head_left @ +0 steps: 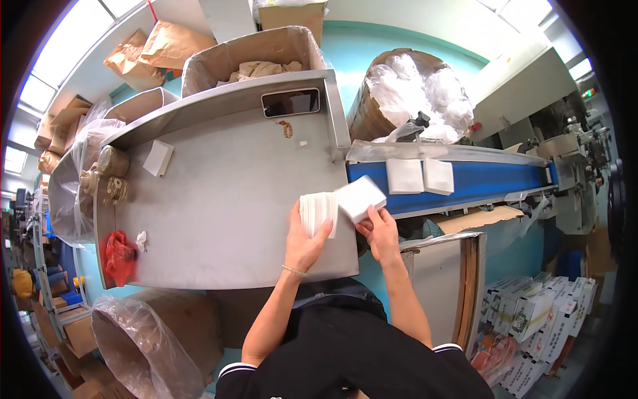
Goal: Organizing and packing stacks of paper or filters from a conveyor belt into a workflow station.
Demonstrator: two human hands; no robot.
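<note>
Holding a thick white stack of folded paper napkins (pixel 318 213) on edge, the left hand (pixel 304 243) wraps it from below, thumb on the near face and fingers curled behind, so the grip is closed around the stack. It sits at the near right corner of the grey metal worktable (pixel 226 199). Just beside it, the right hand (pixel 380 234) pinches a second white napkin bundle (pixel 359 197) by its lower edge, tilted and touching or almost touching the first stack; the fingers are closed on it.

To join the two cleanly, I judge that the bundle should meet the stack face to face with edges level, the left thumb easing only enough to admit it, then pressing again so the sheets do not fan. Squaring the edges against the tabletop would help, since loose folded paper slips easily.

Past the hands, two more flat white napkin bundles (pixel 419 176) lie side by side on the blue conveyor belt (pixel 492 178), well apart from the hands. Farther left on the table lie a single white paper square (pixel 158 157), rolls of brown tape (pixel 109 174) and a red plastic bag (pixel 119 256). Beyond the table stand a plastic-lined cardboard box (pixel 252 56) and a round bin of crumpled clear plastic (pixel 415 90).
</note>
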